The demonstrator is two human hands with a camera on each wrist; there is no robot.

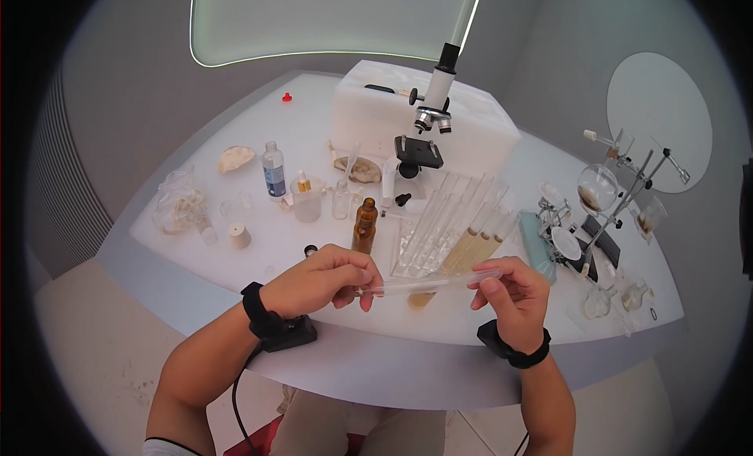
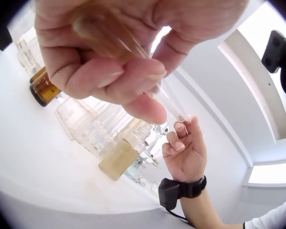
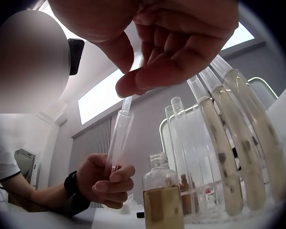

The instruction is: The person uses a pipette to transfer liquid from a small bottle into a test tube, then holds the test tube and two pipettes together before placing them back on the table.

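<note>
Above the front of the table, my left hand [image 1: 325,279] grips the lower end of a clear glass test tube [image 3: 119,138]. The tube's rounded bottom lies inside the curled fingers in the left wrist view. My right hand [image 1: 514,299] pinches a slim clear dropper-like tube [image 3: 127,104], whose lower part enters the test tube's mouth. Below the hands stands a glass bottle [image 3: 162,205] of yellowish liquid. Behind it, a clear rack [image 1: 401,256] bears several test tubes, some filled with cloudy yellowish liquid [image 1: 469,250]. An amber bottle [image 1: 365,224] is close behind my left hand.
A microscope [image 1: 420,150] stands by a white foam box [image 1: 478,114]. To the left are a labelled bottle [image 1: 273,173], a beaker [image 1: 307,205], and a plastic bag [image 1: 179,205]. A balance [image 1: 565,240] and a clamp stand with a round flask [image 1: 598,187] occupy the right side.
</note>
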